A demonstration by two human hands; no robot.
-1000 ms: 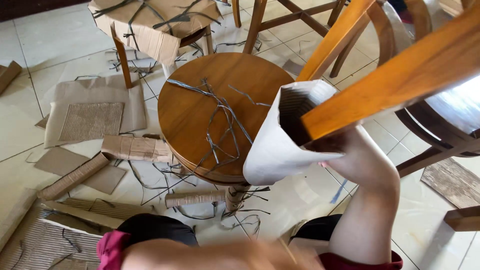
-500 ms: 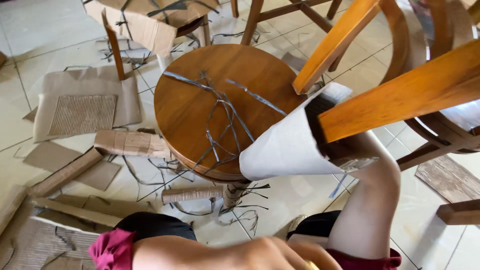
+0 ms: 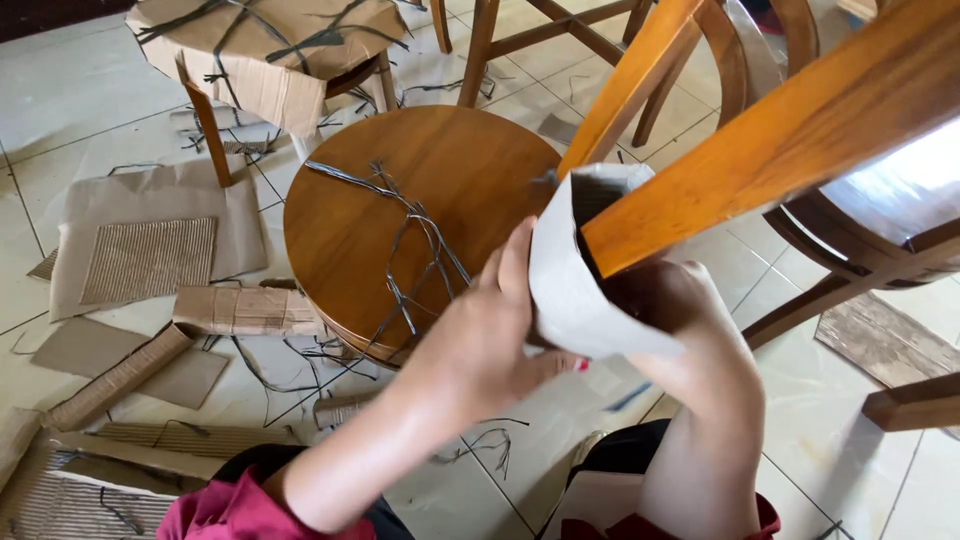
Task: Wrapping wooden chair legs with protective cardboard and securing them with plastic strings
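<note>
On the pale tiled floor point(image 3: 60, 90) at far left lie flat brown corrugated cardboard scraps point(image 3: 150, 255), with rolled cardboard sleeves point(image 3: 245, 310) just beside them and more pieces toward the near edge. Behind these stands a wooden stool wrapped in brown cardboard and tied with dark strapping point(image 3: 270, 45).

Centre: a round, polished brown wooden stool seat point(image 3: 400, 200) carries loose grey plastic strapping strips point(image 3: 415, 240) that cross its top and hang over the near rim. Further strips lie on the tiles below it.

Right of the seat, the person's left hand point(image 3: 490, 345) is raised with its fingers extended and its palm pressed against the outer face of a white paper-faced corrugated cardboard sleeve point(image 3: 570, 285). The hand is open and flat against the sleeve, not closed round it.

The sleeve is wrapped round the end of an orange-brown wooden chair leg point(image 3: 790, 130), which runs diagonally up to the right. A second orange-brown leg point(image 3: 640, 80) lies just behind it and passes over the far edge of the round seat.

Under the sleeve, the person's right hand point(image 3: 680, 310) cups it from below and from the right side, fingers curled against the cardboard, gripping it. The fingertips are hidden behind the sleeve.

At far right, darker curved wooden chair parts point(image 3: 850, 260) stand on the tiles.
</note>
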